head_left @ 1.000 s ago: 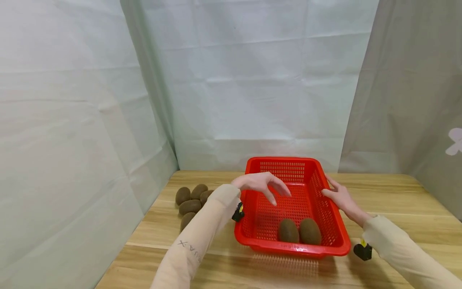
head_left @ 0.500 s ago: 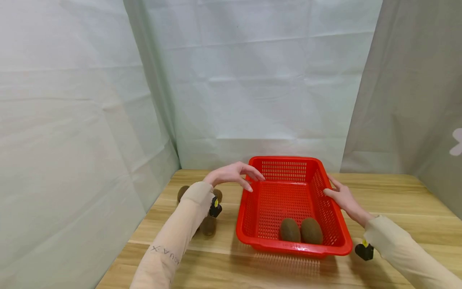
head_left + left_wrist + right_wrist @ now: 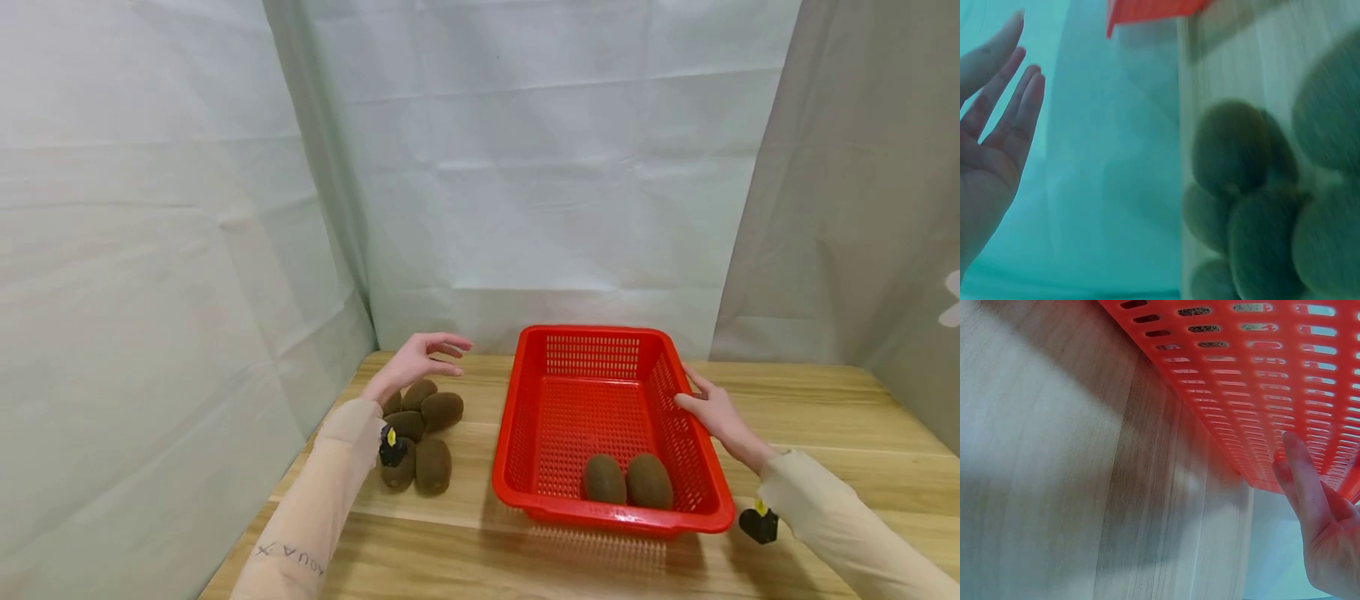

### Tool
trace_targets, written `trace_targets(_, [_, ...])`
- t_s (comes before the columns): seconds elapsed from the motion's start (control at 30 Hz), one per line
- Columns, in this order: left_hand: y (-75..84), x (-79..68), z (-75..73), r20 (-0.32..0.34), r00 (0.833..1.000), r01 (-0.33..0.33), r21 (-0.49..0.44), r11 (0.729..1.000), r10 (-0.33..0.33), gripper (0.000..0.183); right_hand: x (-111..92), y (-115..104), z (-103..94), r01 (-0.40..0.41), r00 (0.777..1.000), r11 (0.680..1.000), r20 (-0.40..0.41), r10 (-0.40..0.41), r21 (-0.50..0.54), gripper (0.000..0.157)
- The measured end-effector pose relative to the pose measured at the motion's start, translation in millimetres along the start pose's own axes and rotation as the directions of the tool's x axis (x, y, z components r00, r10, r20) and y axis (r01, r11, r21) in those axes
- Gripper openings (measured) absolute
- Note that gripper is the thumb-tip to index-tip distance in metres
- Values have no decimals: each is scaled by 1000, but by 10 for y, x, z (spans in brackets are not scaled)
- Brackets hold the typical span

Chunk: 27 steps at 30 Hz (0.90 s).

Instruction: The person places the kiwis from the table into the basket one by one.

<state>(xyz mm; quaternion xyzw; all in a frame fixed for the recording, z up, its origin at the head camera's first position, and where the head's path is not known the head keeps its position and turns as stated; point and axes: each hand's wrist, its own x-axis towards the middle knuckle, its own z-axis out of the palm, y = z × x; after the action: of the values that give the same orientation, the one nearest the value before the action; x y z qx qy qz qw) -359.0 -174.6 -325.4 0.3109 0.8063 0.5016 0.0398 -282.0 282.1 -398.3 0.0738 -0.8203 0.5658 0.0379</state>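
Note:
My left hand [image 3: 422,358] is in the air over a cluster of several kiwis on the left of the table, fingers spread and nothing in them. In the left wrist view the left hand [image 3: 997,119] shows at the side, with the brown kiwis [image 3: 1232,147] below it, apart from its fingers. My right hand [image 3: 712,412] grips the right side of a red plastic basket [image 3: 517,492], thumb over the rim. The right wrist view shows fingers [image 3: 1307,481] along its slotted outer wall. Two kiwis [image 3: 649,482] lie side by side at the basket's near end.
The wooden table [image 3: 810,400] runs back to a pale cloth [image 3: 525,208] hanging behind it. More cloth [image 3: 150,250] hangs at the left, close to the kiwi cluster. A wrist camera [image 3: 759,523] sits under the right sleeve, just beside the basket.
My left hand has moved left, from above the basket to above the kiwi cluster, uncovering more of those kiwis. The right hand stays on the basket, and the two kiwis inside lie as before.

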Motion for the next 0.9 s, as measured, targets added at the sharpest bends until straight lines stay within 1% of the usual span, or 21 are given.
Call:
trace_targets(0.1, [-107,-110,-89,-99,995,22,8,1000,-21,41,2,13,-11,0,1000,1000,-4,0,-5,65])
trace_targets(0.17, [-178,-173,-125,-146,989,32,17,999,-29,42,3,22,-23,2,1000,1000,-8,-2,-13,65])
trace_targets(0.3, [-318,-260,-166,-201,979,49,43,998,-39,44,-4,39,-40,3,1000,1000,-7,-3,-8,65])
trace_targets(0.4, [-387,-316,-187,-246,968,66,79,995,-45,44,-18,37,-39,2,1000,1000,3,-2,4,65])
trace_targets(0.5, [-443,-381,-213,-302,953,66,110,992,-29,44,-29,28,-36,1,1000,1000,14,-1,9,65])
trace_targets(0.57, [-429,-439,-231,-325,946,59,105,993,-22,44,-28,21,-33,2,1000,1000,16,-2,4,65])
trace_targets(0.67, [-505,-520,-263,-364,931,68,88,994,-32,45,-12,17,-28,4,1000,1000,14,-4,-5,65])
trace_targets(0.73, [-568,-573,-280,-390,919,99,92,991,-56,46,-3,16,-25,7,1000,1000,12,-7,-9,65])
trace_targets(0.8, [-681,-622,-296,-427,901,142,117,983,-80,48,1,14,-22,5,1000,1000,14,-5,-8,65])
trace_targets(0.87, [-733,-679,-307,-451,887,180,138,974,-100,49,-1,12,-17,2,1000,1000,16,-2,-5,65])
trace_targets(0.9, [-755,-710,-313,-456,884,192,148,970,-105,49,-1,11,-16,-1,1000,1000,18,1,-3,65])
